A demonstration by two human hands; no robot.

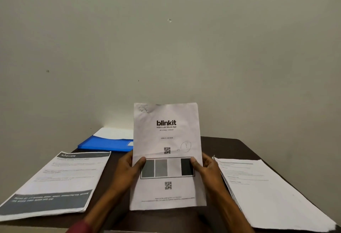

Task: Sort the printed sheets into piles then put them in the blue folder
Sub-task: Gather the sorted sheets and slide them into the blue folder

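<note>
Blinkit sheet [167, 140] is held upright over the middle of the dark table [227, 146], left hand [127, 170] and right hand [206, 168] each pinching a side edge, thumbs on the front. Kitchen pile [55, 183] lies left, another pile [262, 192] right, blue folder [107, 144] behind by the wall [166, 38].

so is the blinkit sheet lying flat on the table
No, the blinkit sheet is held upright facing the camera, with the left hand and right hand gripping its side edges.
</note>
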